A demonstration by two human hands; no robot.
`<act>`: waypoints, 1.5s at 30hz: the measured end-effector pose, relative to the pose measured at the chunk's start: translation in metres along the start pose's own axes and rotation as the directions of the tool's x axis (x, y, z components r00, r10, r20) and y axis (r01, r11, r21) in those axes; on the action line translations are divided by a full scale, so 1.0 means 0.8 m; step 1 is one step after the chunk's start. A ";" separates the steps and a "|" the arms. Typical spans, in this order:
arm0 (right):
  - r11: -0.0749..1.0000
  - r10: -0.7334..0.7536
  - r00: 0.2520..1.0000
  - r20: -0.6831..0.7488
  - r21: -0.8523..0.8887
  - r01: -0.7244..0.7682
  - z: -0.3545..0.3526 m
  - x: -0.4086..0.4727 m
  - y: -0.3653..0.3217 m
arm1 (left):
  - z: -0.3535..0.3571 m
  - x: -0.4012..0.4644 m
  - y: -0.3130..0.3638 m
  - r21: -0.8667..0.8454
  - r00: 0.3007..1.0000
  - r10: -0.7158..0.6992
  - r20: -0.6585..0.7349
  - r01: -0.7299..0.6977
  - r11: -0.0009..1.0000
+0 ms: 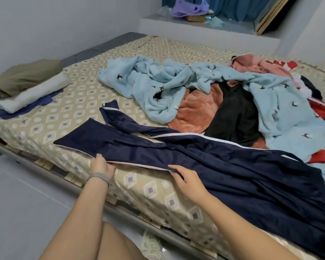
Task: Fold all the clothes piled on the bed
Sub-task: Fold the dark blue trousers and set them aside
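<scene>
Navy trousers with a white side stripe (204, 162) lie stretched along the near edge of the bed (79, 94). My left hand (101, 166) pinches the near hem edge of one leg. My right hand (188, 182) grips the same edge further right, fingers tucked under the cloth. The other leg twists away toward the bed's middle. Behind lies a pile: a light blue fleece garment (158, 83), an orange fleece piece (195, 111), a black garment (235, 117), and pink and red items (259, 66).
A stack of folded clothes, olive on top (24, 76) over white and blue pieces, sits at the bed's left corner. A grey floor (26, 203) runs along the near side. A ledge (204, 27) with purple paper and a box stands behind the bed.
</scene>
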State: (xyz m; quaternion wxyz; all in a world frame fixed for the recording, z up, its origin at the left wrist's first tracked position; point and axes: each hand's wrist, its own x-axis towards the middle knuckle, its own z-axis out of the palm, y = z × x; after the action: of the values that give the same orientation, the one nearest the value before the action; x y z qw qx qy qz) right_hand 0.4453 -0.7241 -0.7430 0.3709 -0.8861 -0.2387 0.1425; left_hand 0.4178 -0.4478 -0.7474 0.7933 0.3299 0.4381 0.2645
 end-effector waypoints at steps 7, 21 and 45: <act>0.820 0.132 0.969 0.210 -0.572 0.013 -0.049 -0.059 0.079 | -0.012 0.027 0.001 0.120 0.999 0.012 -0.046 -0.007 0.993; 0.964 0.119 0.977 0.179 -0.257 -0.071 -0.068 -0.072 0.105 | -0.008 0.003 -0.007 0.718 0.908 0.415 -0.053 -0.255 0.648; 0.697 0.445 0.895 -0.032 -0.615 -0.369 -0.193 -0.251 0.209 | 0.087 -0.254 -0.230 -0.043 0.316 -0.555 0.769 -0.841 -0.539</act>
State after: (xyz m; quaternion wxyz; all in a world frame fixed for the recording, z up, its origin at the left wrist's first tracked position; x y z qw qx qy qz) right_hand 0.3947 -1.0234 -0.7431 0.0116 -0.9776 -0.0912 0.1894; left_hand 0.4057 -0.7306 -0.7524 -0.0198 0.9724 -0.1863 -0.1391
